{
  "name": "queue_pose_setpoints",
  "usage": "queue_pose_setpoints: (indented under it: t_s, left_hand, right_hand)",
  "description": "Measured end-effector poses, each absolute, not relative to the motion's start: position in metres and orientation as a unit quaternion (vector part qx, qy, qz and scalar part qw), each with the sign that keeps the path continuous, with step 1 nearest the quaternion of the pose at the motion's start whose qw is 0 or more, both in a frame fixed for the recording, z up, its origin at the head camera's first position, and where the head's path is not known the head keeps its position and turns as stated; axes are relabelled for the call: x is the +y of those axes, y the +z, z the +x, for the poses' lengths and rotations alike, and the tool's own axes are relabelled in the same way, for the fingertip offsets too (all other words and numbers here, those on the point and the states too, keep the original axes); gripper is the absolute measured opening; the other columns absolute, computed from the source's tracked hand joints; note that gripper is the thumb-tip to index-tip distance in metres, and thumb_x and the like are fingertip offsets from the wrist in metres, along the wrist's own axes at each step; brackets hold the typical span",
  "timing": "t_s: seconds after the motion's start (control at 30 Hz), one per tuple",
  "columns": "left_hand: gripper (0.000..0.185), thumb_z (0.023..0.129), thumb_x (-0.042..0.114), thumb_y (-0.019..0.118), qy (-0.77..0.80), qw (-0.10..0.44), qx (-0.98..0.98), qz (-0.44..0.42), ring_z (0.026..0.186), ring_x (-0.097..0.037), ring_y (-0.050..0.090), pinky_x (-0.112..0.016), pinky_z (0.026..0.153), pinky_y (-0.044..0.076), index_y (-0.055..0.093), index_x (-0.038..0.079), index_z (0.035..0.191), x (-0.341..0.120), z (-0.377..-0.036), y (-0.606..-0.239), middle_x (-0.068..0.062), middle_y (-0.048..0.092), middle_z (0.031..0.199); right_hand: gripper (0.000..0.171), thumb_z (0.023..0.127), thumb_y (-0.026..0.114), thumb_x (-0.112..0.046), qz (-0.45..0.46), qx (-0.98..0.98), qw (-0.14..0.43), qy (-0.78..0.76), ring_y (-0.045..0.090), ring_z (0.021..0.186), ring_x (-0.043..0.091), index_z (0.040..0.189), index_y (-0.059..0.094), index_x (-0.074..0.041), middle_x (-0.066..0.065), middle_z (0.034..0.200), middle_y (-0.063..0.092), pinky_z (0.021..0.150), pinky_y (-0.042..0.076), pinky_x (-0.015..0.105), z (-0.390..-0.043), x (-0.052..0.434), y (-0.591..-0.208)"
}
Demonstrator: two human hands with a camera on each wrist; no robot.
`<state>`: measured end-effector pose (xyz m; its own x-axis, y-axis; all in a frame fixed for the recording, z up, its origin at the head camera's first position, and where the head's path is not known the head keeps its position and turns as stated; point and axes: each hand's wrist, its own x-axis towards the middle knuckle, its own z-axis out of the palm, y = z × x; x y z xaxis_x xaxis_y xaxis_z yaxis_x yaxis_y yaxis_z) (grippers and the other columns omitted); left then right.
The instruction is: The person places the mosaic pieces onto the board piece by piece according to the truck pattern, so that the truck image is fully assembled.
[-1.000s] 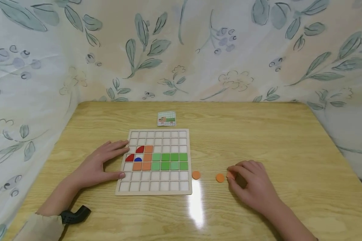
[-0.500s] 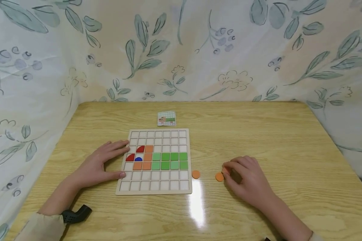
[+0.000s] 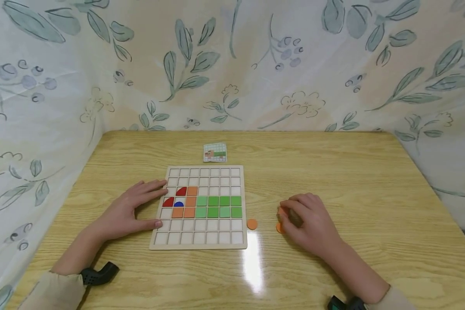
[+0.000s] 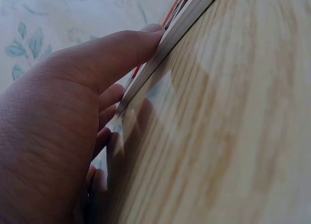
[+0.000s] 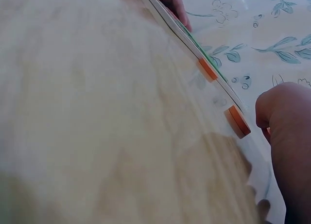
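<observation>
The left hand (image 3: 128, 211) rests flat, fingers straight, against the wooden grid board's (image 3: 201, 241) left edge. The right hand (image 3: 308, 224) curls its grip around an orange piece (image 3: 282, 211), just above an orange disc (image 3: 280, 227) on the counter (image 3: 333, 163).

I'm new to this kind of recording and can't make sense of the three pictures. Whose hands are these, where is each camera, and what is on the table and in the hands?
No machine here: a person works with two bare hands. The wide picture comes from a camera on the person's head, looking down at a wooden table. The two close, tilted pictures come from cameras strapped to each wrist.

On the table lies a wooden grid board with red, blue, orange and green tiles set into some squares. Behind it lies a small pattern card. Right of the board lies a loose orange disc.

The left hand rests flat against the board's left edge; the left wrist view shows its thumb on that edge. The right hand has its fingers curled round a small orange piece, lifted above a second orange disc that it partly hides.
</observation>
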<state>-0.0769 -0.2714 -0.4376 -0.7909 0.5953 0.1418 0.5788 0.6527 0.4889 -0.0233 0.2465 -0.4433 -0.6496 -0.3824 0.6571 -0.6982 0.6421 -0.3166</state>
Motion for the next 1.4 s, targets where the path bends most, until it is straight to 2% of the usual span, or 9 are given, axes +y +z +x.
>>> queue_pose_setpoints:
  t_s: [0.17,0.5,0.9,1.17,1.4]
  left_hand:
    - [0.085,0.089,0.049,0.091,0.262,0.016,0.909,0.323,0.161,-0.04,0.032,-0.039,0.135,0.008,0.057,0.022,0.162,-0.272,-0.078,-0.437,0.0,0.041,0.174]
    - [0.085,0.089,0.048,0.091,0.262,0.018,0.909,0.324,0.16,-0.041,0.032,-0.039,0.135,0.008,0.056,0.023,0.162,-0.27,-0.078,-0.436,0.0,0.041,0.173]
    - [0.085,0.089,0.049,0.091,0.265,0.019,0.908,0.325,0.16,-0.04,0.033,-0.039,0.135,0.007,0.056,0.023,0.162,-0.269,-0.08,-0.438,0.001,0.041,0.174]
    - [0.085,0.089,0.048,0.091,0.269,0.021,0.907,0.324,0.16,-0.04,0.032,-0.038,0.135,0.007,0.057,0.023,0.162,-0.27,-0.079,-0.436,0.0,0.041,0.174]
    - [0.086,0.088,0.047,0.092,0.271,0.017,0.905,0.327,0.16,-0.039,0.033,-0.039,0.135,0.007,0.057,0.023,0.162,-0.27,-0.079,-0.437,0.0,0.041,0.174]
  right_hand:
    - [0.02,0.098,0.076,-0.022,0.318,-0.856,0.289,0.287,0.065,0.086,0.026,0.102,0.083,-0.004,0.004,0.098,0.076,0.078,0.047,0.043,-0.032,0.242,-0.445]
    - [0.017,0.091,0.083,-0.014,0.317,-0.863,0.263,0.292,0.066,0.094,0.029,0.104,0.083,-0.004,0.006,0.101,0.075,0.089,0.049,0.047,-0.048,0.227,-0.439]
    - [0.013,0.09,0.083,-0.012,0.346,-0.846,0.256,0.314,0.064,0.092,0.028,0.101,0.083,-0.004,0.003,0.097,0.072,0.087,0.05,0.045,-0.065,0.196,-0.437]
    - [0.017,0.089,0.084,-0.013,0.369,-0.842,0.25,0.304,0.066,0.095,0.026,0.103,0.083,-0.005,0.005,0.101,0.074,0.087,0.052,0.046,-0.07,0.172,-0.438]
    - [0.01,0.092,0.08,-0.013,0.394,-0.834,0.248,0.295,0.062,0.086,0.022,0.1,0.082,-0.007,0.001,0.096,0.072,0.082,0.051,0.041,-0.078,0.148,-0.432]
